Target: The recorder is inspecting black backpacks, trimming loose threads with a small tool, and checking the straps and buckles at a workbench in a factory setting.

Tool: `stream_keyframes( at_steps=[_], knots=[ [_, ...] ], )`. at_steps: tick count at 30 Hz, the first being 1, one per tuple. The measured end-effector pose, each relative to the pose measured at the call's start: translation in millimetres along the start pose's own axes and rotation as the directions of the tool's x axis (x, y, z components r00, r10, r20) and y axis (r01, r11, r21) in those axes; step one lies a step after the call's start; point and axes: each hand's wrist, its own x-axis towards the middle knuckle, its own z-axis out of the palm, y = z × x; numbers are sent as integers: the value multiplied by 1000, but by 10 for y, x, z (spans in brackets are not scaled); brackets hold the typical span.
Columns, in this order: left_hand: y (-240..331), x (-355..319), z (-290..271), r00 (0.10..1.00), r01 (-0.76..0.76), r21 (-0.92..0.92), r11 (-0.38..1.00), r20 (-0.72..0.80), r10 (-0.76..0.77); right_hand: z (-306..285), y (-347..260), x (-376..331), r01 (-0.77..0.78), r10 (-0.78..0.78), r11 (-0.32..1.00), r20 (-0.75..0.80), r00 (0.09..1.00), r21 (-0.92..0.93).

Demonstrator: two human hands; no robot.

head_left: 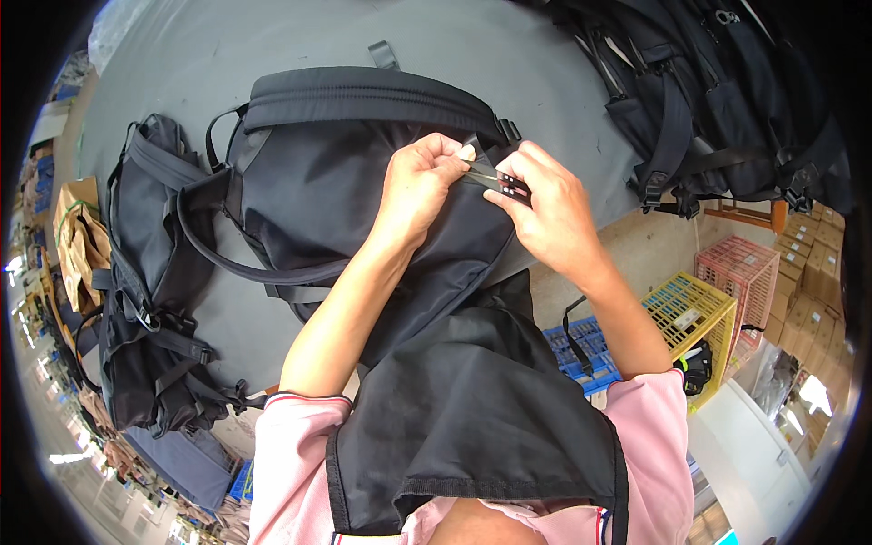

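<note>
A black backpack (pixel 318 173) lies on the grey tabletop in front of me, its padded shoulder strap (pixel 363 95) arching along the far side. At its right side my left hand (pixel 413 191) pinches the end of a dark webbing strap (pixel 471 143) between thumb and fingers. My right hand (pixel 556 204) is closed around small black-handled thread snips (pixel 514 188). Their blades point left and lie close to the pinched strap; whether they touch it I cannot tell. A black buckle (pixel 509 130) sits just beyond the right hand.
More black backpacks lie on the grey table (pixel 509 45), one at the left (pixel 154 245) and several at the far right (pixel 718 109). Below the right edge stand a blue crate (pixel 581 350), a yellow crate (pixel 695 309), a pink crate (pixel 740 272) and stacked cardboard boxes (pixel 808 300).
</note>
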Motion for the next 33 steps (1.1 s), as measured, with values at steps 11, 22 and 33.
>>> stream_keyframes(
  at_steps=[11, 22, 33],
  knots=[
    [47, -16, 46, 1000, 27, -11, 1000, 2, -27, 83, 133, -215, -51, 155, 888, -192, 969, 457],
    [12, -33, -4, 998, -32, 21, 999, -47, 33, -77, 529, -515, -41, 387, 377, -117, 915, 925],
    [67, -32, -64, 998, 55, -91, 994, -10, -57, 436, 253, -364, -162, 267, 688, -40, 963, 708]
  ],
)
